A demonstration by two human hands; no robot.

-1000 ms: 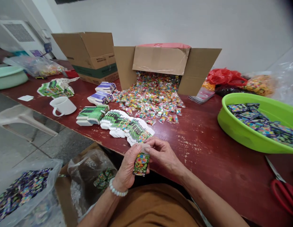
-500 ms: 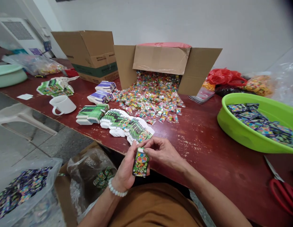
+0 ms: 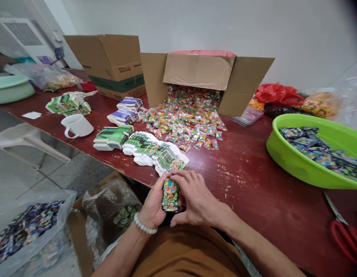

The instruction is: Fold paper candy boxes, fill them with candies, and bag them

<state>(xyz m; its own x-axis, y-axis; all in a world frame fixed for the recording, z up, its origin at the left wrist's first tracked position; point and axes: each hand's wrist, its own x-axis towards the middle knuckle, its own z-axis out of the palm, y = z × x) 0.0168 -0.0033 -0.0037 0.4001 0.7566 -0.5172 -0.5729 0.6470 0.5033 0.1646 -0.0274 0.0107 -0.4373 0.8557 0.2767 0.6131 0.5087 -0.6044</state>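
Note:
My left hand [image 3: 152, 206], with a beaded bracelet at the wrist, is closed around the left side of a small green printed candy box [image 3: 170, 197]. The box is upright in front of my body, its colourful front facing me. My right hand [image 3: 194, 198] curls round the top and right side of the same box, fingers over the upper end and thumb near the lower corner. Just beyond my hands lie fanned stacks of flat green cartons [image 3: 169, 157]. Behind them spreads a heap of small wrapped candies [image 3: 186, 119], spilling from a cardboard box [image 3: 200, 71] on its side.
A green basin [image 3: 308, 169] of dark packets and red-handled scissors [image 3: 344, 231] are at right. Left on the red table [image 3: 233, 169] are a white mug [image 3: 77, 126], purple cartons [image 3: 123, 116] and another cardboard box [image 3: 115, 69]. Below stands a plastic-lined box [image 3: 109, 207].
My right hand has gone from pinching the box's top flap to wrapping its right side. The white flap at the top no longer shows. My left hand keeps its hold.

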